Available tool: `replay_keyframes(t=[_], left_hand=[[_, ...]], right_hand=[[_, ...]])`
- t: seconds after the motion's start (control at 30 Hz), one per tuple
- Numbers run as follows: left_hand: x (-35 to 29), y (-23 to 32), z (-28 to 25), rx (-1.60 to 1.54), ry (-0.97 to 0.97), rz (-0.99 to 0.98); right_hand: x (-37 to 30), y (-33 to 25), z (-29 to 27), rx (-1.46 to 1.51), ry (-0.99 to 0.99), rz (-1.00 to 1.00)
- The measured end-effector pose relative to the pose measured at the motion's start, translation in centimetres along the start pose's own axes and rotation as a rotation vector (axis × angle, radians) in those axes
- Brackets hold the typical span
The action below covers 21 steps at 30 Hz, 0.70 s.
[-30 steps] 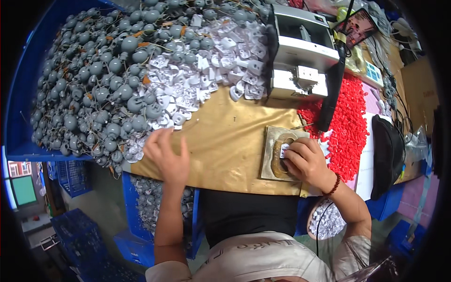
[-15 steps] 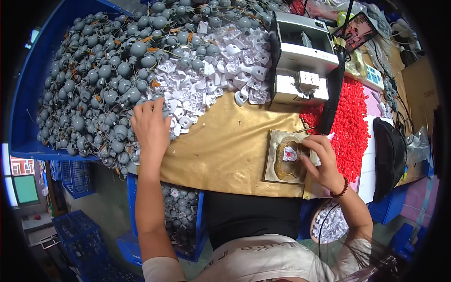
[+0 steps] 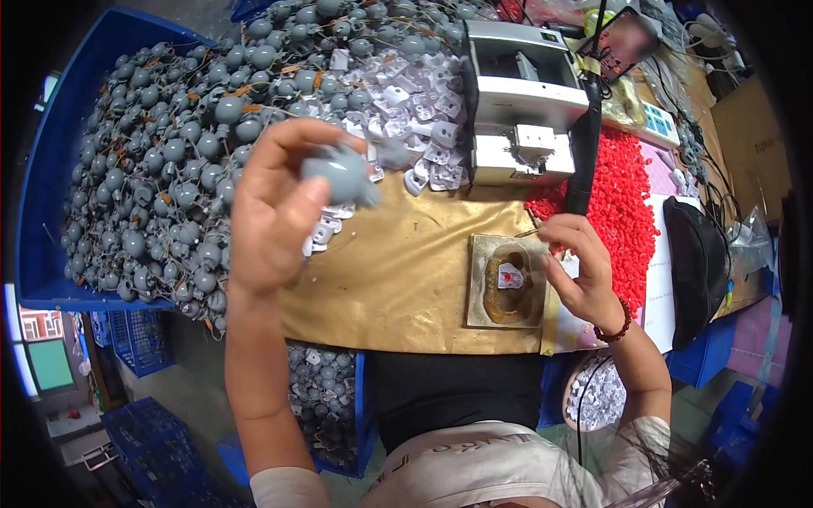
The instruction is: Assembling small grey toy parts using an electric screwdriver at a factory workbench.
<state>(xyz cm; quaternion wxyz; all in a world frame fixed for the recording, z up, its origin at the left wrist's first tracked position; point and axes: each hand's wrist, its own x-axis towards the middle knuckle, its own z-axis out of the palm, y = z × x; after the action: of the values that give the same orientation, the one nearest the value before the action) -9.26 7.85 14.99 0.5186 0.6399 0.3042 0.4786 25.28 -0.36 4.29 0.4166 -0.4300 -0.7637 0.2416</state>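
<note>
My left hand (image 3: 275,207) is raised over the table with a rounded grey plastic housing (image 3: 336,176), blurred by motion, gripped between thumb and fingers. Below the red heap, my right hand (image 3: 584,267) pinches a small red plastic piece (image 3: 555,248), partly hidden by the fingers. Just left of that hand lies a square metal fixture (image 3: 480,296) with a rounded hollow. Inside the hollow sits a white plastic piece (image 3: 509,276) with a red spot at its middle.
Grey housings with wires (image 3: 174,173) heap up at left, beside white plastic parts (image 3: 432,127). A white and grey machine (image 3: 525,102) stands behind the fixture. Red pieces (image 3: 625,212) are piled to its right, near a black pouch (image 3: 696,271). Blue crates (image 3: 152,432) stand below.
My left hand has lifted off the heap and come up and nearer, now carrying a grey housing. My right hand stays beside the fixture, its fingers drawn slightly up from the hollow.
</note>
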Motion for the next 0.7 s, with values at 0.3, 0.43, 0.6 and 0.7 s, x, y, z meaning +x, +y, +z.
replay_keyframes(t=[0.3,0.43,0.6,0.7], left_hand=[[-3.1,-2.4,9.3,-0.414,-0.316,-0.443],[-6.5,-6.2,9.9,-0.551,-0.208,-0.574],[-10.8,-9.7,10.7,-0.457,-0.089,-0.632],[-12.7,-10.6,11.5,-0.292,-0.019,-0.591]], right_hand=[[3.6,-1.6,-0.3,0.265,-0.218,-0.046],[1.7,-2.9,-2.0,0.644,-0.391,0.558],[-0.3,-1.4,-2.0,0.381,-0.428,0.399],[-0.6,-1.0,-1.8,0.293,-0.542,0.461]])
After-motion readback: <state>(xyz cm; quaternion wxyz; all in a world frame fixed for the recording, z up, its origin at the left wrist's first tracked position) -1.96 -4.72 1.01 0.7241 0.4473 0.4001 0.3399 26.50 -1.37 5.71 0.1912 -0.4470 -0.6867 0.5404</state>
